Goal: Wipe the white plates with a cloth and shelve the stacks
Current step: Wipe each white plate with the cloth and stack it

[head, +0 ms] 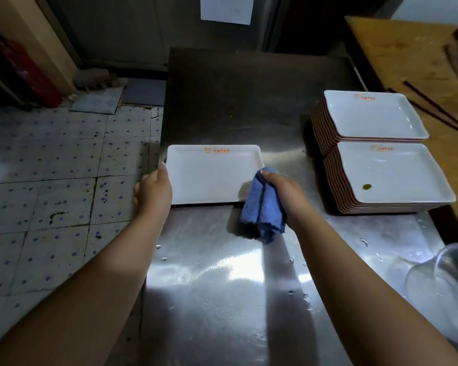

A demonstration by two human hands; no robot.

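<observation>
Left hand (154,190) holding white plate (212,175), right hand (286,196) gripping blue cloth (262,210), 2 plate stacks (381,165) beside

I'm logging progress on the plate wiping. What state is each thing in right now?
single plate: flat on the steel counter, left edge gripped by the left hand
blue cloth: bunched in the right hand, at the plate's near right corner
near stack: top plate has a green spot
far stack: top plate looks clean
steel counter: wet with droplets
</observation>
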